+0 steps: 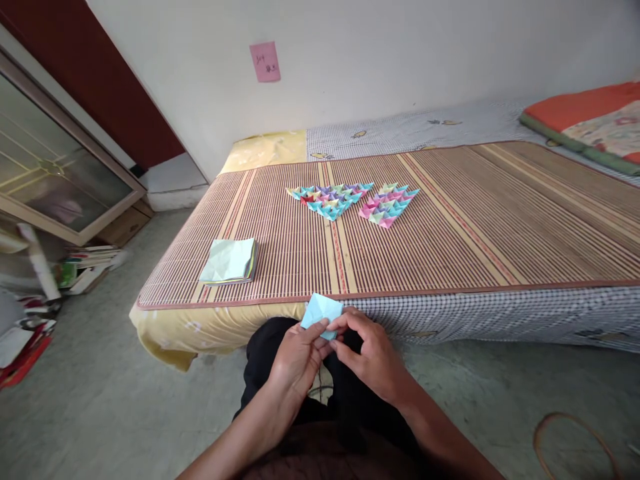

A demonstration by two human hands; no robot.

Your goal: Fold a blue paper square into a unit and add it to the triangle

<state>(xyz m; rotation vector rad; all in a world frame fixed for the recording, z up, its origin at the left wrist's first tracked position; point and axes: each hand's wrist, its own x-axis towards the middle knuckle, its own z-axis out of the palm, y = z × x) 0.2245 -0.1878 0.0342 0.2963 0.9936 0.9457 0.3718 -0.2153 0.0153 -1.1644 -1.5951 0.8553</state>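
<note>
Pinching light-blue paper [323, 313], between both hands' fingers [320, 341]

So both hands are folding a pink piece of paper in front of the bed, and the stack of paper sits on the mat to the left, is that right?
Not quite: the paper in the left hand and right hand is light blue, not pink, as the head view shows. The rest holds: the stack of paper sits on the mat to the left.

light blue folded paper piece [323, 313], brown striped bamboo mat [475, 220], pale green paper stack [229, 261], 2 pastel multicolour origami clusters [331, 198], black-white checked sheet [500, 317].
</note>
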